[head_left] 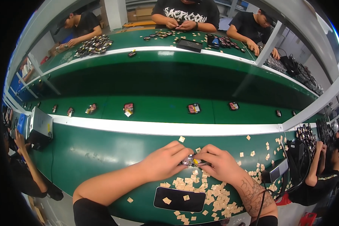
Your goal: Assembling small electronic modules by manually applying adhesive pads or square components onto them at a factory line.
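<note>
Both my hands meet above the green work table point(101, 150). Between their fingertips is a small electronic module point(188, 160) with a silvery part and a bit of yellow tape. My left hand point(168, 158) pinches its left side, fingers curled over it. From the right, my right hand point(219, 164) closes on the yellow-taped end, and a thin dark edge shows by its fingers. The fingers hide much of the module. Just below lie many small tan paper squares point(218, 197), heaped and scattered. A dark-screened phone point(177, 205) lies nearest me, with two squares on it.
Beyond a white rail point(158, 129), a green conveyor belt point(158, 113) carries several small modules point(194, 108). A grey box point(40, 126) stands at left. At right are a small dark device point(275, 172), cables and piled black parts point(306, 135). Several co-workers sit around.
</note>
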The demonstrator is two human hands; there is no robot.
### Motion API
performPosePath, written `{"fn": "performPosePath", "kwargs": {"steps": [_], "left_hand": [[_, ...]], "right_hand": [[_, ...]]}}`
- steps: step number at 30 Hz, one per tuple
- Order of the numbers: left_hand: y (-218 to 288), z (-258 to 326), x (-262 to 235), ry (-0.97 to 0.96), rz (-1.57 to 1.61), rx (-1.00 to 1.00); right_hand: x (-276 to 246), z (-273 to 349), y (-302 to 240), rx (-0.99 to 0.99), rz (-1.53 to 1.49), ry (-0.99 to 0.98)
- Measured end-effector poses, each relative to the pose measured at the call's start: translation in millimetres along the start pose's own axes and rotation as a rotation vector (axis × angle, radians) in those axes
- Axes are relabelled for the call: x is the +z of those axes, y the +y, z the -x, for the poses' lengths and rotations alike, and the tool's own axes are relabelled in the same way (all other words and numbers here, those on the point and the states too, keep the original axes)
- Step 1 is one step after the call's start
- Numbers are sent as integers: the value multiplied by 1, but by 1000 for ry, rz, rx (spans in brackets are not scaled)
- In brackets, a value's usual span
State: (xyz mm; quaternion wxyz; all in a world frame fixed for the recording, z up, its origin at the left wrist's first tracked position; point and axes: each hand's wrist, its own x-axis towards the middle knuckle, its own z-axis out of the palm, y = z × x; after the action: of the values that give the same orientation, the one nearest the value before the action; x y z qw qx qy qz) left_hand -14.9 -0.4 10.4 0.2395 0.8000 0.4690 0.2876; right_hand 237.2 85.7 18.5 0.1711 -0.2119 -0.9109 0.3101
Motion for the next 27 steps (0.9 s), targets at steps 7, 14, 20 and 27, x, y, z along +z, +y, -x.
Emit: {"fn": "performPosePath", "kwargs": {"steps": [7,14,20,27], "left_hand": [[-1,-1,-1,-29,-36,76],[2,-2,-3,-34,-104,142],[8,-5,-6,-29,-220,114],[9,-6,2,14,-332,213]], "right_hand": [[-7,-3,-5,125,-121,-18],[-5,-4,3,175,-313,-4],[-7,-5,6,204,-377,-52],[-10,3,8,155,-334,-52]]}}
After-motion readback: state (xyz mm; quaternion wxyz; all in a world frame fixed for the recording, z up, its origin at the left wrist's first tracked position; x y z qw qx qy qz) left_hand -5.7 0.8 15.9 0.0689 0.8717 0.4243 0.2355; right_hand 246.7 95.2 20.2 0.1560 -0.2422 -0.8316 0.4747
